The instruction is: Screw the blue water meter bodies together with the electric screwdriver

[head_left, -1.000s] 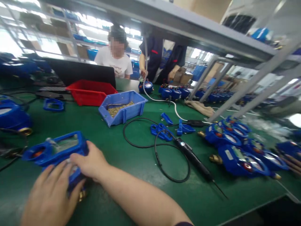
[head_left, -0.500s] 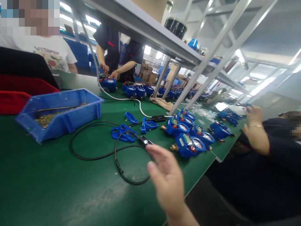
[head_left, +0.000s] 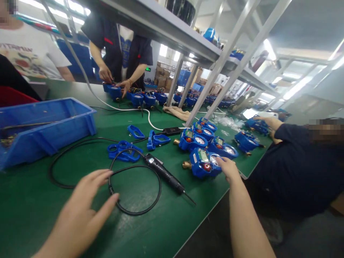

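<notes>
Now your left hand [head_left: 84, 206] spread, empty; sweeping could snag cable [head_left: 111, 189] beside it. Right hand [head_left: 229, 170] on meter [head_left: 201, 160], grip unclear.

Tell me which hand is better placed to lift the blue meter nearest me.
Your right hand, I'd say: it is right at that blue meter. Your left hand is well off to the left, with the black screwdriver lying between.

A grey shelf [head_left: 204, 48] runs above the green table [head_left: 172, 222] on pale posts [head_left: 217, 71]. Farther back, I see boxes [head_left: 163, 77] piled below bright windows [head_left: 163, 50]. Tube lights [head_left: 298, 87] glow overhead along the ceiling [head_left: 322, 25], off to the right.
</notes>
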